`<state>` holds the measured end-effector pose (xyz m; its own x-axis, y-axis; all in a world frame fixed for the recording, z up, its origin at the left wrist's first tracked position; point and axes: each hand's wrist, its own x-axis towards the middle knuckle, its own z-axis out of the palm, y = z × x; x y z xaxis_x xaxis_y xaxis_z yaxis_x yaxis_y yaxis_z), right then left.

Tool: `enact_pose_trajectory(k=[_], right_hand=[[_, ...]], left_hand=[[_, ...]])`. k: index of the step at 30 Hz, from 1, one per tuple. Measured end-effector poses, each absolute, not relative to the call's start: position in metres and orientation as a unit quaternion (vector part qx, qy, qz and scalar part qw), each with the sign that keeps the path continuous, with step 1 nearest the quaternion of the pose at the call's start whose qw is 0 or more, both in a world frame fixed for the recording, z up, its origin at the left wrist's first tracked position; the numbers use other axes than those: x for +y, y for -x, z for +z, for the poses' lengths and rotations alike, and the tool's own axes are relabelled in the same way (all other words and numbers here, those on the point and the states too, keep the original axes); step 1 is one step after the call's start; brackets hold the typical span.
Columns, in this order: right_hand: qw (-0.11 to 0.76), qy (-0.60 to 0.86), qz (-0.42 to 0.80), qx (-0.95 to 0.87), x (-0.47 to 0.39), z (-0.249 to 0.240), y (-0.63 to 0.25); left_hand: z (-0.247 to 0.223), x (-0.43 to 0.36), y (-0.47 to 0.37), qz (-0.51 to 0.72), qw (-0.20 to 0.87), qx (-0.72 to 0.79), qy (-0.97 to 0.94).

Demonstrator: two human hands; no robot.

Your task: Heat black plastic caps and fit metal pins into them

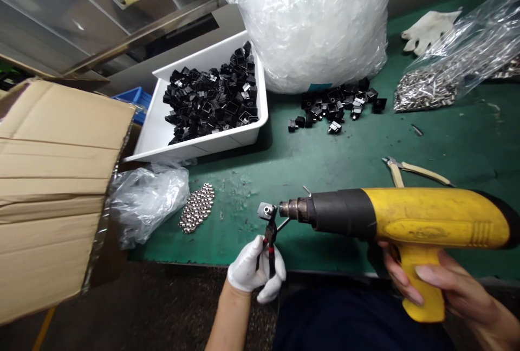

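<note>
My left hand point(260, 270), in a white glove, is closed around small pliers point(270, 234) with dark and red handles. At the jaws of the pliers is a small dark part point(266, 210) with a shiny metal ring on it. My bare right hand point(430, 278) is wrapped round the grip of a yellow heat gun point(434, 218) with a black front. Its metal nozzle points left and sits just right of the small part, with a narrow gap between them. A thin metal rod shows below the nozzle, partly hidden.
Black parts fill a white bin point(195, 148); more black parts point(335, 104) lie beside a big plastic bag point(317, 26). Metal pieces point(197, 207), cream-handled pliers point(422, 171), a bag of metal parts point(426, 88), a glove point(430, 31) and a cardboard box point(57, 188) surround them.
</note>
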<state>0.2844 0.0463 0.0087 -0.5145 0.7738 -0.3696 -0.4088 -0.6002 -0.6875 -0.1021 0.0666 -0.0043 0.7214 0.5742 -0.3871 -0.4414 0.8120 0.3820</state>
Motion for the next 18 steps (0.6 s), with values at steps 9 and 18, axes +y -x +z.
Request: enact_pose_trajectory(k=[9, 18], right_hand=[[0.37, 0.339, 0.827, -0.255, 0.0456, 0.0084, -0.2829], [0.383, 0.327, 0.831, -0.236, 0.0492, 0.0101, -0.2803]], left_hand=[[-0.0051, 0.0666, 0.1027, 0.271, 0.919, 0.251, -0.135], [-0.0047, 0.0649, 0.1017, 0.292, 0.913, 0.247, -0.144]])
